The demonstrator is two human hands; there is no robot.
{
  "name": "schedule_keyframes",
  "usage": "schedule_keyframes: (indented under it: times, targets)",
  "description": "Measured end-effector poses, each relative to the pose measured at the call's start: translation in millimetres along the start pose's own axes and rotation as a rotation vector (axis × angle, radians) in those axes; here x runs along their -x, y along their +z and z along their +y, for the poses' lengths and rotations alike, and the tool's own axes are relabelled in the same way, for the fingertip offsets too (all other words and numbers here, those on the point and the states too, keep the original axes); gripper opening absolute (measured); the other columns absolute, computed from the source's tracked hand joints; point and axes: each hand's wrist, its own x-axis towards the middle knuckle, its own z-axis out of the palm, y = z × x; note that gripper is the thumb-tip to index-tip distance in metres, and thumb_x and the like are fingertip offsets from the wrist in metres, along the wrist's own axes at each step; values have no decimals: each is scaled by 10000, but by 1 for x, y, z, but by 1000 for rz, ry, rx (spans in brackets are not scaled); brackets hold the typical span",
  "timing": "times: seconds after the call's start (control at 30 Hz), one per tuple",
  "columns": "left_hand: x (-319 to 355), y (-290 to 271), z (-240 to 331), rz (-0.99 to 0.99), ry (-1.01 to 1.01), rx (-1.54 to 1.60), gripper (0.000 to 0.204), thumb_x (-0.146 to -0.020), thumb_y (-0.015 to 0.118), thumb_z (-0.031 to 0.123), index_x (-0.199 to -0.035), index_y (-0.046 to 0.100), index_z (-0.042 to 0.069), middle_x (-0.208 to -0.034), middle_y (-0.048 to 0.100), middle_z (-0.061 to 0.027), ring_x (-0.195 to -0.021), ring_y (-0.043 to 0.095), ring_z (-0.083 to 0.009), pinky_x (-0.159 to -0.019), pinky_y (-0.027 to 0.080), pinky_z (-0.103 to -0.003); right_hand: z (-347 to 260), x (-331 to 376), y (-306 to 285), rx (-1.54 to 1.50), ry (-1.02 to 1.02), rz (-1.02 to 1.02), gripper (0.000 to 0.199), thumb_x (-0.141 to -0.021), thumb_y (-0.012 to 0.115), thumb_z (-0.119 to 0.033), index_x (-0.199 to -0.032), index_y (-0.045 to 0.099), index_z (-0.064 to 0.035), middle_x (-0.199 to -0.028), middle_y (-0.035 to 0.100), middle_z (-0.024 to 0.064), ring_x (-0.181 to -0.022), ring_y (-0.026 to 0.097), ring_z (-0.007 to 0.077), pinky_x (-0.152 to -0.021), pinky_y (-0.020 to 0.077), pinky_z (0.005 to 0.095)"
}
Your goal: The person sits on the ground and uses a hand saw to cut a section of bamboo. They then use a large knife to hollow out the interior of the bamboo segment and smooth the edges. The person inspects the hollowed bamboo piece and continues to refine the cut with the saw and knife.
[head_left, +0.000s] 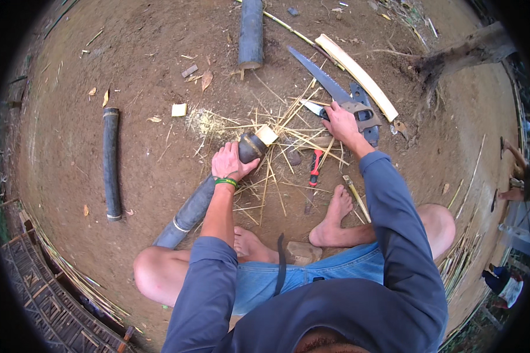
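Dark tube (pixel 195 205): located left of centre before the person; long axis slants from the left knee (pixel 159 276), which hides its near end, forward and right. Left hand (pixel 232 163) grips it near the far end. Right hand (pixel 343 125) partly covers the handle of one knife (pixel 311 107); cannot tell whether closed. Others counted: two separate tubes (pixel 111 167), one cut off above; one saw (pixel 324 77).

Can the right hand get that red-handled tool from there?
Probably yes: the red-handled tool lies near the right hand, and nothing seems to cover its handle. That hand is at the knife, though.
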Motion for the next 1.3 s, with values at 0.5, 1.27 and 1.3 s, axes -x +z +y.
schedule_keyframes:
  times: [0.5,1.27,1.3]
  targets:
    - [4,3,3,-2,-21,-57,872,-676,832,661,-1278,645,58,-1102,701,-135,-983,721,-329,-856,577,-456,-76,-9,-45,-568,267,235,250,-1051,537,-195,-1212,489,-10,-815,680,269,-823,689,482,-757,534,571]
    - [26,11,39,91,-94,31,878,-591,936,465,-1290,588,64,-1085,659,-99,-986,690,-306,-883,550,-438,-140,63,5,-464,-42,-325,271,-1052,550,-202,-1002,566,63,-755,661,278,-747,670,485,-680,517,586]
    - [24,10,37,80,-95,40,870,-593,935,465,-1286,591,66,-1079,659,-101,-979,691,-310,-880,551,-440,-141,62,5,-452,-34,-334,270,-1053,548,-200,-1001,566,65,-750,661,276,-741,671,484,-678,518,587]
